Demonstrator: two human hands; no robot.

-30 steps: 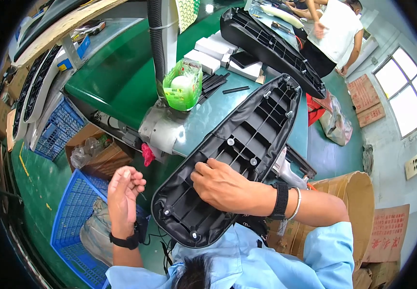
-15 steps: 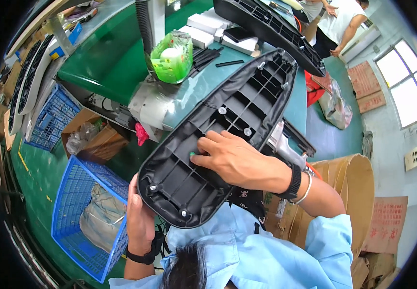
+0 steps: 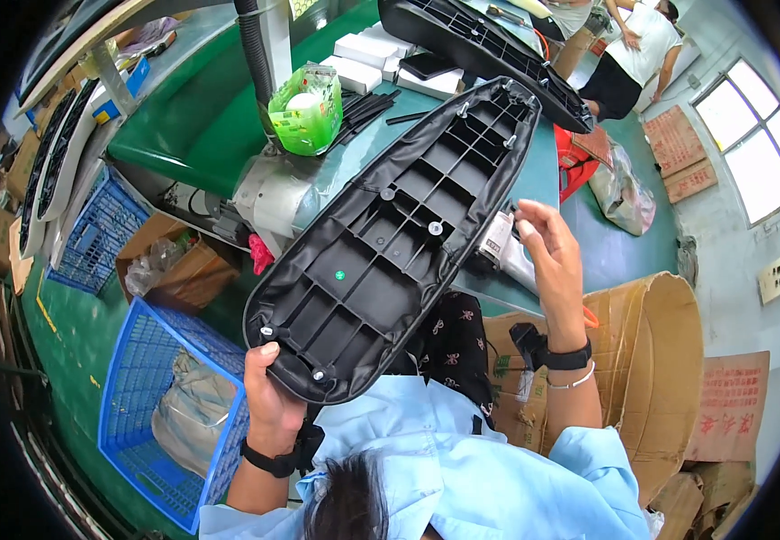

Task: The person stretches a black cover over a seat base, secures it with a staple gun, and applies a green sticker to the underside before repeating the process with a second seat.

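A long black seat (image 3: 374,292) lies underside up across my lap and the table edge. Its underside shows plastic ribs, several metal bolts and covering folded over the rim. One small round green sticker (image 3: 340,275) is stuck between the ribs near the wide end. My left hand (image 3: 273,396) grips that near end, thumb on the rim and fingers hidden below. To the right of the seat, my right hand (image 3: 556,261) is raised with fingers bent and apart, holding nothing. Close beside it is a grey-white hand tool (image 3: 500,245), partly covered by the seat.
A second black seat (image 3: 489,54) lies at the back of the table. A green bag (image 3: 304,121), black strips (image 3: 365,115) and white boxes (image 3: 354,74) are there too. Blue basket (image 3: 138,423) at left, large cardboard carton (image 3: 651,351) at right. Another person (image 3: 637,54) stands far right.
My right hand has left the seat's underside and moved right, its fingers loosened. The green sticker now shows on the seat. My left hand still holds the near end.
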